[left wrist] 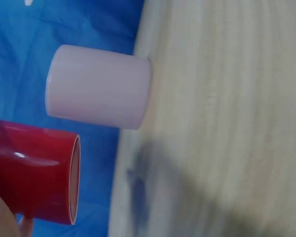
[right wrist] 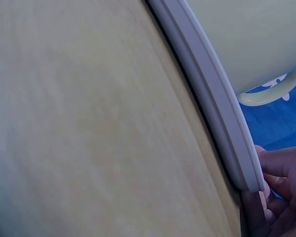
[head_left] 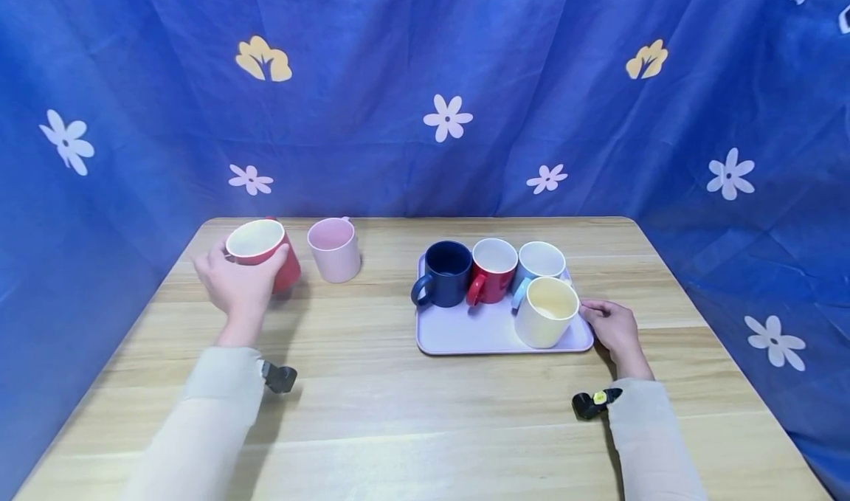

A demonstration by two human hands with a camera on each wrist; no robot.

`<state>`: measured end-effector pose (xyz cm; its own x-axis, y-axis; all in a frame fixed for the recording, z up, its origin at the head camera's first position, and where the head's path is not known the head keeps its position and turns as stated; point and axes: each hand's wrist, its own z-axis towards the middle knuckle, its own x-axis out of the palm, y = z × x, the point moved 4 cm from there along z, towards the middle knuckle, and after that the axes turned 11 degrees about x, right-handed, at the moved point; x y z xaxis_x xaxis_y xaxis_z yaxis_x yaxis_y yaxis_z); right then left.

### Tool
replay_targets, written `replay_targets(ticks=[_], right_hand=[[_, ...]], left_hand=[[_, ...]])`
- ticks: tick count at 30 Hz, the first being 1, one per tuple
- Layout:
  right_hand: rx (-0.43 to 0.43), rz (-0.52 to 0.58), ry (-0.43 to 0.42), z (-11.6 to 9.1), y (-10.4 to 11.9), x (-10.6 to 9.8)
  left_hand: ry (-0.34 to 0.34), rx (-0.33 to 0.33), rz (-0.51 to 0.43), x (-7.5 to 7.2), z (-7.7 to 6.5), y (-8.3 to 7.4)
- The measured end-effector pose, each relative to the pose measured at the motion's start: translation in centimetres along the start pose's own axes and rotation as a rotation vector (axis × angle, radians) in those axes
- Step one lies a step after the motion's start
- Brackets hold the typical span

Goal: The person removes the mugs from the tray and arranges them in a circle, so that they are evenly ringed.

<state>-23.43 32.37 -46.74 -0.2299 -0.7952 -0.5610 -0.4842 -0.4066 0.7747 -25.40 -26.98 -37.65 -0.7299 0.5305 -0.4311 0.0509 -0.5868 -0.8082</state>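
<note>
My left hand grips a red mug with a white inside, fingers and thumb around its body near the rim. In the left wrist view this red mug is raised off the table, its base showing. A pink mug stands upright just to its right. My right hand pinches the right edge of a lilac tray; in the right wrist view the fingers close around the tray's rim. Nearest that hand on the tray is a cream mug, upright.
On the tray's back half stand a navy mug, another red mug and a light blue mug, side by side. The wooden table ends at a blue curtain behind and at both sides.
</note>
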Motion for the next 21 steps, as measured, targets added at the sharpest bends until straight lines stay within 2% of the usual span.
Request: replay_targets(ticks=[7,15,21], right_hand=[[-0.046,0.02,-0.022,-0.4,0.4,-0.2],[-0.038,-0.004,-0.019,-0.2,0.1,-0.1],[-0.033,-0.004,-0.023,-0.1,0.0,-0.1]], left_hand=[[-0.015,-0.061,0.012,1.2,-1.0,1.3],[-0.047,-0.126,0.009,2.4,-1.6,1.8],[-0.05,-0.133,0.006,3.2,-2.1,2.0]])
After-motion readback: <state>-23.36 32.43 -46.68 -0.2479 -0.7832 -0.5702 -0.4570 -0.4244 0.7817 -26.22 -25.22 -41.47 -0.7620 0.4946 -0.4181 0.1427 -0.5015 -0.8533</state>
